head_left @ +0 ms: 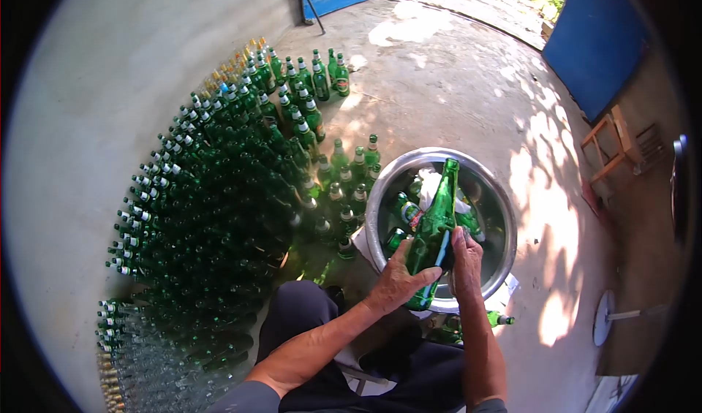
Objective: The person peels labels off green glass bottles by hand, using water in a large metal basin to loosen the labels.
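Observation:
A green glass bottle without a visible label is tilted over a metal basin, neck pointing up and away from me. My left hand is closed round its lower part, thumb across the glass. My right hand is closed at the bottle's right side, fingers curled; what it holds, if anything, is too small to make out. In the basin's water lie several green bottles, one with a label, and a white cloth-like or label-like piece.
A dense mass of green bottles stands on the floor at left, with a few bottles near the basin. Another bottle lies below the basin's right side. A wooden stool and blue doors are farther off.

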### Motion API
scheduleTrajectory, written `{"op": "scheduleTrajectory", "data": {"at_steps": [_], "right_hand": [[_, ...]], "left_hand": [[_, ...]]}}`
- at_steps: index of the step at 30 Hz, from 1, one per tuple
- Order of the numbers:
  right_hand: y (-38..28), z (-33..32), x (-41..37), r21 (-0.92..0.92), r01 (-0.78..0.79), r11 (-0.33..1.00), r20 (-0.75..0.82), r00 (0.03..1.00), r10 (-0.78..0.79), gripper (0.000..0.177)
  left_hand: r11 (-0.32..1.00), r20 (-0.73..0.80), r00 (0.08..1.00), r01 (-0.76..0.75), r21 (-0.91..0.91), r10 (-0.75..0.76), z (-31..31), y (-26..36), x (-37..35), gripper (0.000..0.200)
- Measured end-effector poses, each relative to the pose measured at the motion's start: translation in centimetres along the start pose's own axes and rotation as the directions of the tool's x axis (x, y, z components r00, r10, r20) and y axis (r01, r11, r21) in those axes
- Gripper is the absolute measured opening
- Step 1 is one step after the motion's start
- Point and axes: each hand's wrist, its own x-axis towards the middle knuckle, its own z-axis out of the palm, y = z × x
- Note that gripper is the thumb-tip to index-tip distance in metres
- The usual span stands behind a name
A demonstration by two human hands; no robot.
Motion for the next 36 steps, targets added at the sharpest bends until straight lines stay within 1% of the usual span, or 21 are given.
{"op": "scheduleTrajectory", "data": {"at_steps": [1,4,8,9,12,13,14,17,18,21,22,23,25,27,29,30,31,33,34,35,36], "right_hand": [[-0.3,0.0,0.1,-0.007,0.01,1.0,-0.018,1.0,-0.01,0.037],[0.2,-1.7,0.9,-0.254,-0.007,0.967,-0.136,0.99,-0.029,0.039],[3.6,-6.7,3.4,-0.691,0.002,0.723,-0.088,0.992,-0.087,0.035],[3.9,-6.7,3.4,-0.675,0.041,0.737,-0.121,0.979,-0.165,0.036],[6.4,-8.3,4.8,-0.629,-0.045,0.776,-0.144,0.988,-0.06,0.046],[8.1,-8.8,5.2,-0.904,-0.036,0.426,-0.152,0.959,-0.241,0.055],[8.5,-8.4,5.2,-0.996,-0.087,-0.008,-0.077,0.914,-0.398,0.065],[6.4,-6.5,5.5,-0.996,-0.094,-0.012,-0.085,0.941,-0.329,0.078],[7.1,-7.0,6.4,-0.995,0.03,0.09,-0.005,0.934,-0.358,0.076],[6.2,-4.0,7.8,-0.981,0.16,0.107,0.132,0.964,-0.23,0.075],[7.1,-3.8,8.6,-0.966,0.258,0.032,0.241,0.934,-0.263,0.077],[7.3,-2.9,9.2,-0.965,0.26,0.024,0.244,0.933,-0.263,0.077],[7.3,-1.2,11.0,-0.971,0.196,-0.135,0.224,0.945,-0.237,0.082],[8.4,-1.9,13.4,-0.966,0.214,-0.145,0.24,0.951,-0.197,0.08],[8.1,-1.9,14.9,-0.983,0.164,-0.079,0.164,0.986,0.003,0.069],[8.0,-2.1,15.2,-0.981,0.192,-0.02,0.192,0.981,0.01,0.042],[8.3,-2.6,15.3,-0.981,0.193,-0.021,0.193,0.981,0.012,0.042],[8.9,-3.7,15.2,-0.969,0.245,-0.004,0.245,0.967,-0.07,0.019],[8.7,-3.6,14.8,-0.964,0.261,0.052,0.249,0.952,-0.179,0.014],[8.1,-3.7,14.4,-0.965,0.257,0.048,0.245,0.953,-0.181,0.014],[7.4,-4.0,13.8,-0.954,0.261,0.144,0.216,0.938,-0.272,0.013]], "left_hand": [[1.0,-0.015,0.999,-0.029,0.01,0.029,0.0,0.5,-0.1,0.053],[0.998,-0.045,0.999,-0.027,-0.059,0.025,-0.3,1.6,-0.5,0.048],[0.971,-0.117,0.992,0.023,-0.238,-0.052,-1.0,2.0,-0.8,0.044],[0.977,-0.132,0.989,0.033,-0.211,-0.062,-1.2,2.3,-0.8,0.041],[0.955,-0.153,0.985,0.028,-0.295,-0.076,-1.1,2.9,-0.8,0.038],[0.944,-0.16,0.983,0.03,-0.327,-0.086,-1.1,2.9,-0.7,0.037],[0.933,-0.167,0.981,0.032,-0.359,-0.098,-1.1,2.9,-0.7,0.037],[0.917,-0.146,0.977,0.09,-0.389,-0.158,-1.3,3.2,-1.0,0.034],[0.917,-0.132,0.979,0.093,-0.388,-0.156,-1.3,3.2,-1.0,0.033],[0.915,-0.102,0.972,0.158,-0.372,-0.21,-1.8,3.3,-1.3,0.033],[0.901,-0.105,0.968,0.168,-0.399,-0.227,-1.6,3.7,-1.2,0.033],[0.899,-0.105,0.969,0.165,-0.405,-0.225,-1.7,3.9,-1.2,0.033],[0.889,-0.085,0.962,0.202,-0.41,-0.258,-1.8,3.9,-1.3,0.033],[0.873,-0.081,0.959,0.21,-0.441,-0.272,-1.7,3.8,-1.4,0.034],[0.855,-0.078,0.954,0.22,-0.469,-0.288,-1.5,3.6,-1.3,0.034],[0.847,-0.072,0.953,0.226,-0.481,-0.295,-1.5,3.4,-1.2,0.034],[0.838,-0.065,0.951,0.232,-0.493,-0.302,-1.5,3.3,-1.2,0.034],[0.844,-0.058,0.949,0.248,-0.476,-0.311,-1.7,3.2,-1.1,0.034],[0.849,-0.048,0.946,0.263,-0.459,-0.319,-1.8,3.2,-1.0,0.035],[0.848,-0.042,0.947,0.265,-0.46,-0.318,-1.6,3.1,-1.0,0.035],[0.834,-0.05,0.947,0.253,-0.491,-0.316,-1.5,3.0,-1.0,0.035]]}}
